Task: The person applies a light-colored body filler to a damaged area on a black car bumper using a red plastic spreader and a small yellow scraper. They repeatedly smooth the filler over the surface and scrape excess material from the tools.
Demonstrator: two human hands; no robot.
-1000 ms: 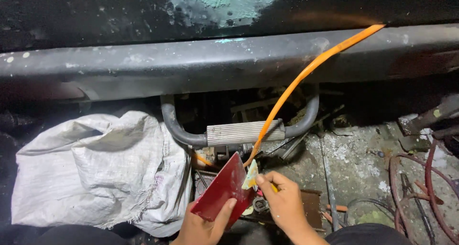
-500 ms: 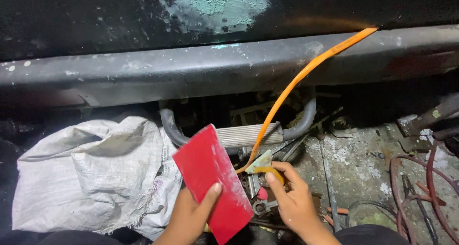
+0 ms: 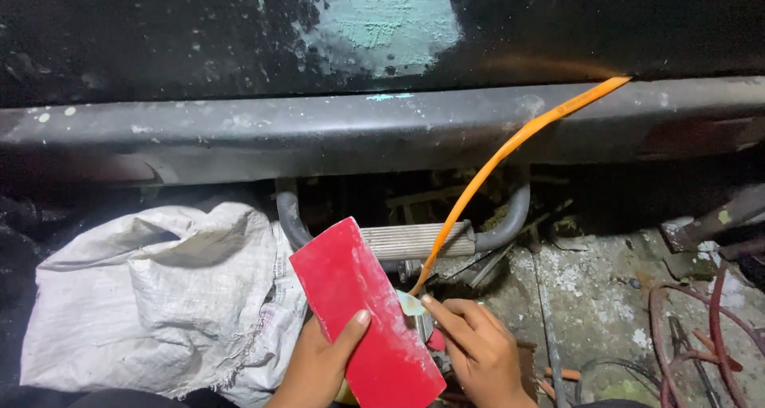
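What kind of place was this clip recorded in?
Probably a vehicle repair or body workshop. A dark, scuffed body panel with a pale filler-like patch sits above a grimy floor strewn with hoses, and the left hand holds a red spreader.

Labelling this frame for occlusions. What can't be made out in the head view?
- Left hand: palm hidden behind the red board; wrist cut by bottom edge.
- Pale scrap at right hand fingertips: too small to identify.
- Orange hose lower end: hidden behind the scrap.
- Recess under the grey bumper: too dark.
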